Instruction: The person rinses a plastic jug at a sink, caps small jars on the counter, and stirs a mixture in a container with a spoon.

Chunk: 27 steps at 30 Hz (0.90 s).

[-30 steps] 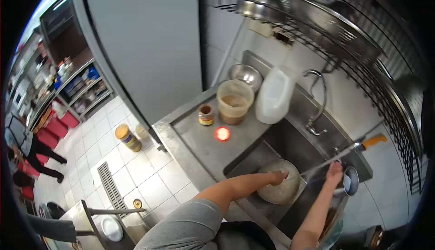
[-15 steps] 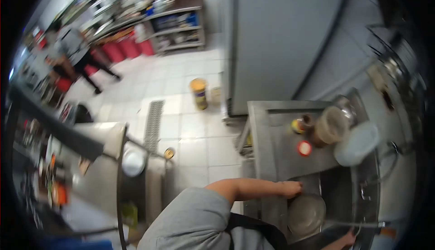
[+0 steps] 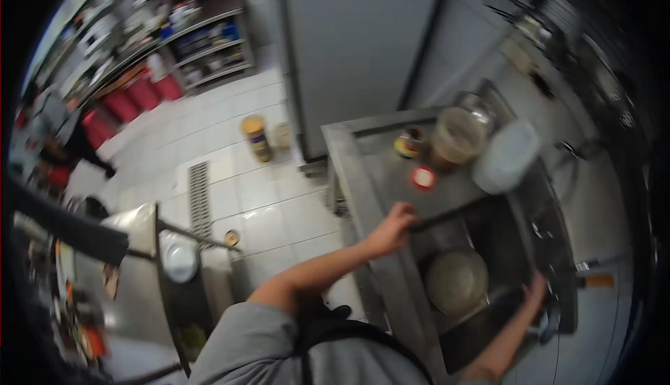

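My left hand [image 3: 395,230] hovers above the sink's left edge, fingers loosely bent and somewhat blurred, with nothing visible in them. My right hand [image 3: 534,293] is at the right side of the sink [image 3: 499,228], fingers apart and no object seen in it. Between the two hands, a round pale bowl [image 3: 457,282] sits in the sink, touched by neither. On the steel counter beyond my left hand are a red-rimmed lid [image 3: 423,178], a jar with a yellow label [image 3: 409,142], a cloudy plastic tub [image 3: 458,137] and a whitish translucent container [image 3: 507,156].
A tap [image 3: 569,149] is on the wall side, and an orange-handled tool [image 3: 597,282] lies right of the sink. A yellow-lidded tub [image 3: 256,137] stands on the tiled floor near a grey cabinet [image 3: 349,57]. Another person [image 3: 56,123] is at far left.
My left hand has left the bowl's rim and risen away from it. My right hand has moved forward along the sink's right side. The view has swung right.
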{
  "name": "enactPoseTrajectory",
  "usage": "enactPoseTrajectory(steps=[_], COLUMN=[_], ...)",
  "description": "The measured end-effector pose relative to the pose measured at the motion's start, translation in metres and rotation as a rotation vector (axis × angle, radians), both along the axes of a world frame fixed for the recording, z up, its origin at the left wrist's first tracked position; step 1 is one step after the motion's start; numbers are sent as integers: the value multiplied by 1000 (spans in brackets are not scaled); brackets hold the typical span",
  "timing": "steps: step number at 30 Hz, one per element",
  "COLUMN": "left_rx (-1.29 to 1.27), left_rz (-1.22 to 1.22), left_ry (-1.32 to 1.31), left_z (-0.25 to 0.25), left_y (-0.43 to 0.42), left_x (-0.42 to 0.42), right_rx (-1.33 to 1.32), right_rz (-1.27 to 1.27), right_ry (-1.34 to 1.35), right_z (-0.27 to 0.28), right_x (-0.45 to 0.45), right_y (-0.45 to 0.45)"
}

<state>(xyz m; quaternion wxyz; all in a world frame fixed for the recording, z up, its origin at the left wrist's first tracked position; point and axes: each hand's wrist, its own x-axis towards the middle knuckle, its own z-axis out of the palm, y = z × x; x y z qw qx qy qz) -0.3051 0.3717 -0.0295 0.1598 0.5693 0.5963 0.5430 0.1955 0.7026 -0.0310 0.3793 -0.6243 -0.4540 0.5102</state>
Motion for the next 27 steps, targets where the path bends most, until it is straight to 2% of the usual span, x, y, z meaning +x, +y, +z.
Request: enactPoseTrajectory(steps=[1, 3, 4, 5, 6, 8, 10, 12, 14, 17, 20, 23, 26, 27], left_rx=[-36, -13, -9, -3, 3, -23, -65, -40, -23, -2, 58, 19, -81, -121], left_rz=[9, 60, 80, 109, 144, 224, 253, 220, 199, 172, 102, 11, -123, -177], left_ry=[-67, 19, 14, 9, 3, 46, 58, 82, 114, 118, 144, 161, 176, 161], left_z=[8, 19, 22, 25, 26, 22, 21, 24, 34, 52, 63, 80, 93, 95], left_y=[-2, 0, 3, 8, 14, 29, 44, 57, 70, 89, 115, 141, 172, 181], left_x=[-2, -9, -15, -24, -33, -52, -74, -93, -114, -149, -180, -197, -204, -204], right_rx=[-39, 174, 363, 629, 657, 1005, 1032, 1082, 936, 878, 735, 678, 748, 691], right_rz=[96, 429, 636, 700, 740, 804, 968, 1108, 1314, 1595, 1755, 1719, 1311, 1216], right_ry=[-298, -324, -341, -286, -412, -547, -660, -720, -864, -1019, -1074, -891, -700, -684], right_z=[25, 80, 83, 94, 126, 162, 183, 180, 188, 186, 170, 165, 171, 174], right_x=[-61, -164, -196, -234, -273, -334, -386, -431, -471, -509, -529, -531, -530, -530], right_y=[-27, -83, -80, -85, -94, -93, -77, -49, -34, -23, -6, 6, 3, 2])
